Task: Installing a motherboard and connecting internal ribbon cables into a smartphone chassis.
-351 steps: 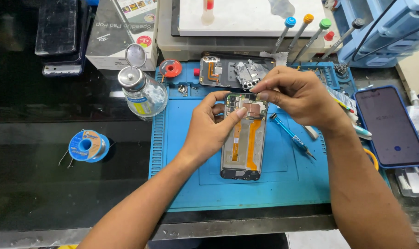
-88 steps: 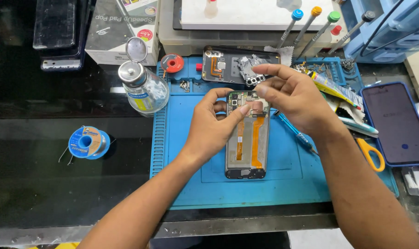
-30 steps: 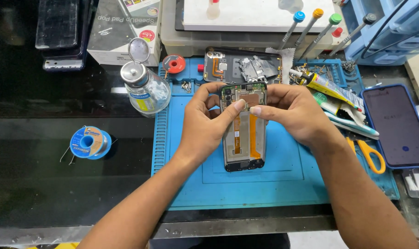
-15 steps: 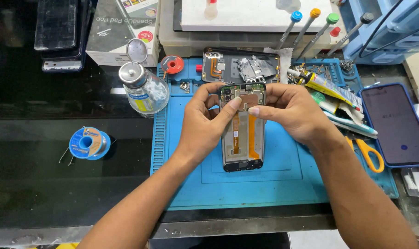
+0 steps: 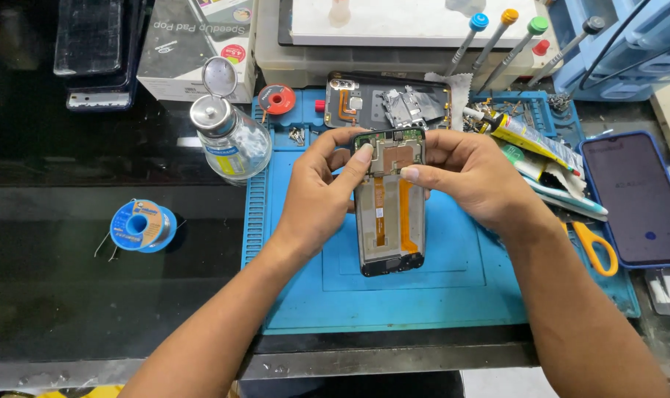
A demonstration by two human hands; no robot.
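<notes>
An opened phone [image 5: 391, 221] with its back removed shows orange flex cables and a circuit board near its top end. It is lifted at the top over the blue work mat [image 5: 453, 295]. My left hand [image 5: 321, 193] grips its left upper edge, thumb pressed on the metal shield. My right hand [image 5: 464, 177] grips the right upper edge, thumb on the same board area.
A clear liquid bottle [image 5: 231, 136] with an open flip cap stands at the mat's left corner. A second phone body [image 5: 386, 103] and screwdrivers [image 5: 497, 37] lie behind. A dark phone [image 5: 641, 199], yellow scissors [image 5: 596, 247] and a glue tube [image 5: 523, 133] sit right. A blue wire spool [image 5: 141, 225] lies left.
Both hands have closed in on the phone's top end and lifted it from the mat; the thumbs now press on the board, where earlier the right hand hovered above it.
</notes>
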